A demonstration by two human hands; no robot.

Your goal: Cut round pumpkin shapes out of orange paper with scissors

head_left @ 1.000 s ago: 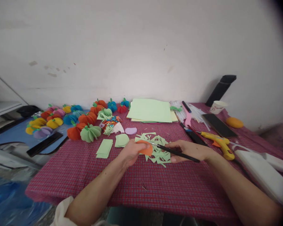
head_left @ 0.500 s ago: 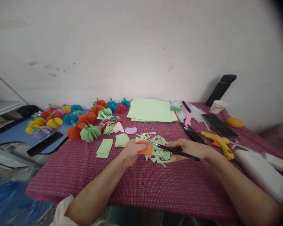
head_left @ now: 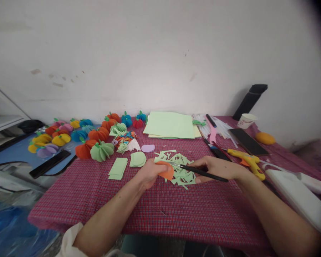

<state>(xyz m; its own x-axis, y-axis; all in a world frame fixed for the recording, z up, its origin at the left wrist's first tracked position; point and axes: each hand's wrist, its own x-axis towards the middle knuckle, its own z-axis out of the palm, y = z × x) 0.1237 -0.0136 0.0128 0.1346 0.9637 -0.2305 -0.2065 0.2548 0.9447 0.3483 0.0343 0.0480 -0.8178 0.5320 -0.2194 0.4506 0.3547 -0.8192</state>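
A rounded piece of orange paper (head_left: 168,174) is pinched in my left hand (head_left: 149,174), over a pile of light-green paper scraps (head_left: 183,171). My right hand (head_left: 212,168) is closed around black-handled scissors (head_left: 203,173), seen nearly edge-on. Their narrow metal blades point left and meet the upper edge of the orange paper. Left of my left hand lie a stack of rounded green paper pieces (head_left: 137,159) and a stack of green rectangles (head_left: 118,168). Just behind is a small purple paper piece (head_left: 148,148).
Several paper pumpkins (head_left: 102,151) crowd the left side. Green sheets (head_left: 169,125) lie at the back by the wall. To the right are a yellow glue gun (head_left: 247,160), a black phone-like slab (head_left: 248,141), a paper cup (head_left: 246,120) and a white box-like object (head_left: 296,200).
The scissors and my right hand have shifted very slightly. The orange paper stays pinched in my left hand, with the blades still at its upper edge.
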